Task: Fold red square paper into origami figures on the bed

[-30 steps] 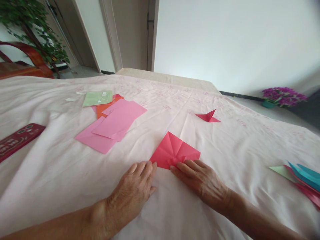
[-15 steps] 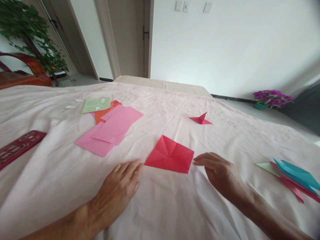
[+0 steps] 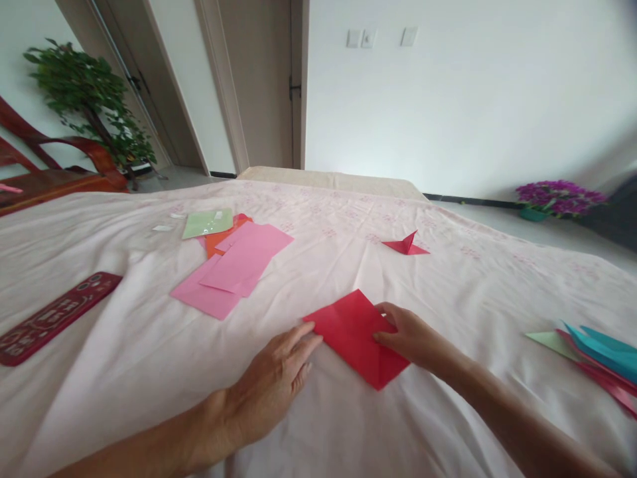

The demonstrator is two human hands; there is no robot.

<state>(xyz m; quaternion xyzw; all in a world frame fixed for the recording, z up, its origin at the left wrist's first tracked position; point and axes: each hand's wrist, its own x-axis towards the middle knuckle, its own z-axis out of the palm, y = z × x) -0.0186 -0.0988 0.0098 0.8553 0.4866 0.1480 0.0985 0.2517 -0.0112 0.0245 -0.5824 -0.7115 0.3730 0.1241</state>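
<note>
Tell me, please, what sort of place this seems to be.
Most likely a room in a home: a flower-patterned cloth is spread out, and beyond it a reddish wooden seat stands near a leafy plant.

The right hand [image 3: 405, 335] is hiding part of the red sheet [image 3: 353, 335]; pink sheets [image 3: 249, 255] are partly covering the orange sheet [image 3: 215, 245]; the wooden chair [image 3: 67, 182] is running past the left edge, the blue paper [image 3: 607, 352] past the right

Left grip [image 3: 270, 385] palm-down and unclenched, right grip [image 3: 407, 337] in a pinch
</note>
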